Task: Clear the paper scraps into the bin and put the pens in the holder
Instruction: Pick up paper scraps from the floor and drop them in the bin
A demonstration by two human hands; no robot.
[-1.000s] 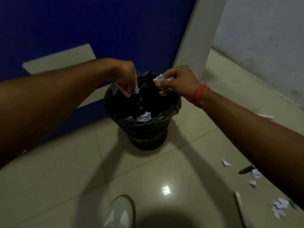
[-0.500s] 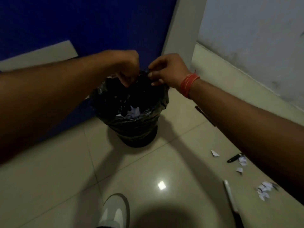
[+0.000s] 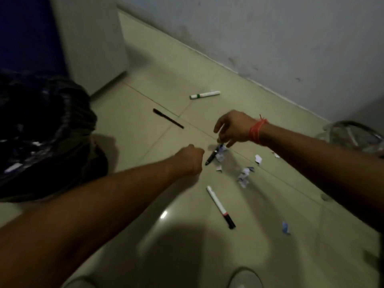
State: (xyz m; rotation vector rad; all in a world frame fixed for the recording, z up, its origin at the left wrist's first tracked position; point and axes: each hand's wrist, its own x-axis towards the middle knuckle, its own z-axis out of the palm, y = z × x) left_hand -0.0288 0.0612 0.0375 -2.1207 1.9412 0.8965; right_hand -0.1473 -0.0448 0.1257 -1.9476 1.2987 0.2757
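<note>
- Our right hand (image 3: 233,128) hovers just over the short black pen (image 3: 212,156) among paper scraps (image 3: 243,176), fingers loosely spread, holding nothing we can discern.
- Our left hand (image 3: 190,161), just left of that pen, is curled; contents unclear.
- The bin (image 3: 41,132) sits well left of the pen.

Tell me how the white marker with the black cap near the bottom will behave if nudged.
The white marker looks round and smooth, so it would probably roll on the glossy floor tiles. It seems rigid and light, likely easy to pinch up. Nothing touches it, so it should move freely.

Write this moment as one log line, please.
left hand: fist, empty | right hand: over scraps | pens on floor | bin left
</note>
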